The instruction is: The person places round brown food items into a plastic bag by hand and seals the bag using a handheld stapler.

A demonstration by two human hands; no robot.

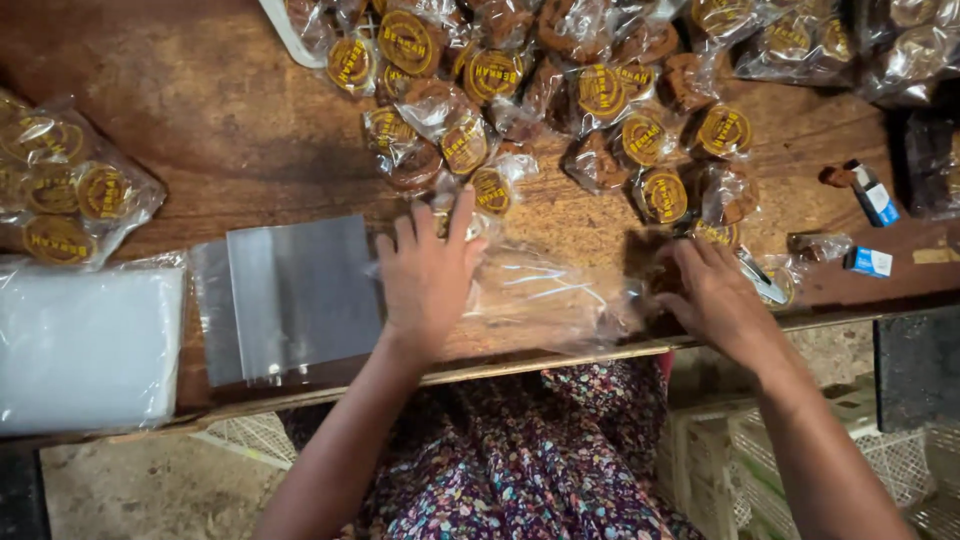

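Head view, our left hand (428, 280) pressed flat, fingers spread, on a clear plastic bag (545, 300), our right hand (712, 297) clasping a brown cake (655, 272) at its mouth, wooden surface (230, 130) beneath.

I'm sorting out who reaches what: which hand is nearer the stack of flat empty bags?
Left. The left hand lies just right of the stack of flat empty bags; the right hand is far off to the right.

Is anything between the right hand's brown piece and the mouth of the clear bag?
Nothing visible: the right hand holds the brown piece right at the clear bag opening, while the left hand presses the bag flat.
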